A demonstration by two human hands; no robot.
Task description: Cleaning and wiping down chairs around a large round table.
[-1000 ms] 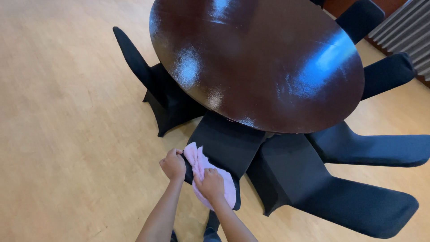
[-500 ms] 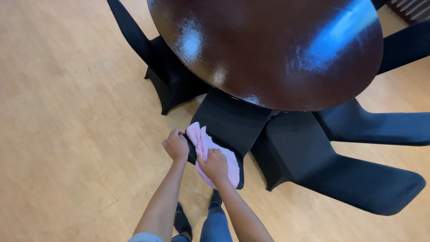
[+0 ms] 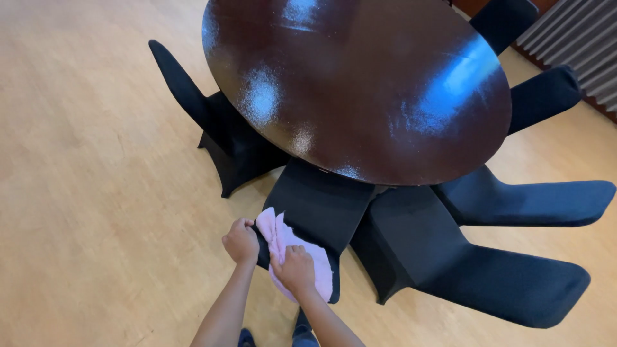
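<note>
Six black-covered chairs ring one dark, glossy oval worktop [image 3: 360, 83]; there is one pink cloth [image 3: 302, 257] and two hands. The cloth is pale pink, soft and rumpled, draped over the top of the backrest of the nearest chair [image 3: 321, 205], which is tucked under the worktop's near edge. The left hand [image 3: 241, 242] is clenched on the backrest's top corner beside the cloth. The right hand [image 3: 294, 270] presses down on the cloth, fingers curled over it.

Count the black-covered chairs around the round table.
6 chairs: one at the left, one under the hands, two at lower right, two at upper right. More may hide behind the table.
</note>
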